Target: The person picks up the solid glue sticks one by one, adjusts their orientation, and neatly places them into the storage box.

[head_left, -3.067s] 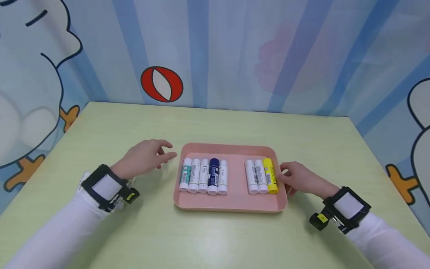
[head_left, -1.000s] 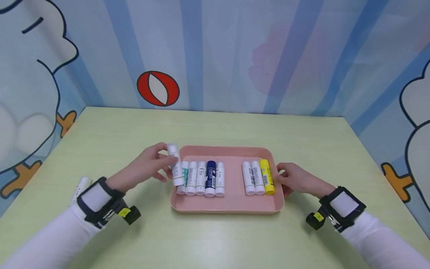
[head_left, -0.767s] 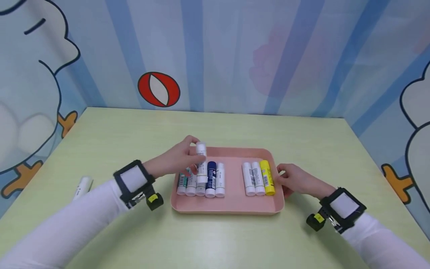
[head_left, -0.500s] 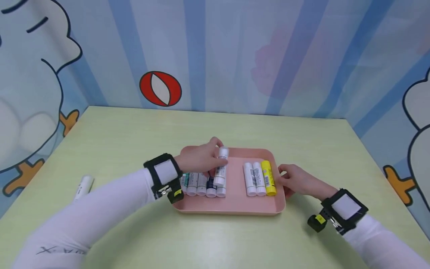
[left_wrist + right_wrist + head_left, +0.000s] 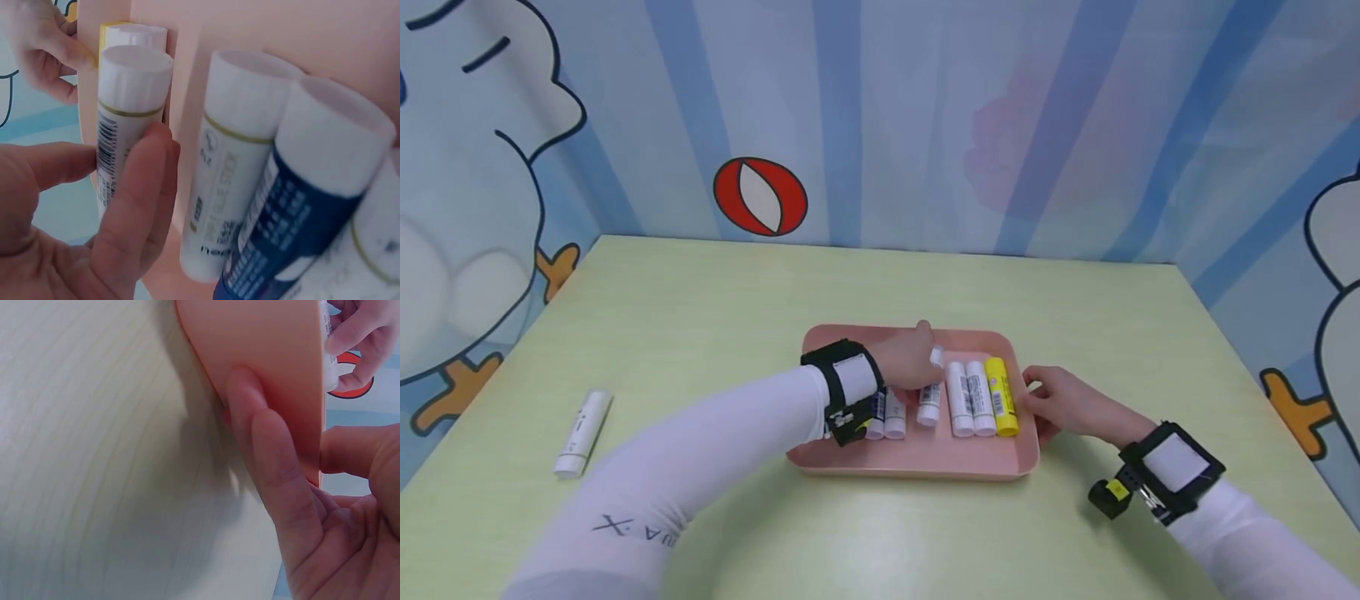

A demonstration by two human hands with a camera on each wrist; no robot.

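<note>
The white glue stick (image 5: 929, 398) is in the pink tray (image 5: 917, 458), going down in the gap just left of two white sticks (image 5: 970, 398). The left hand (image 5: 910, 367) pinches it between thumb and fingers (image 5: 134, 206). I think it should go down straight and flat beside the others. The right hand (image 5: 1067, 402) holds the tray's rim, thumb on top and fingers curled under, so the tray won't slide.

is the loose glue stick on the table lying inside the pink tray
No, the loose glue stick lies on the green table, well left of the pink tray.
</note>
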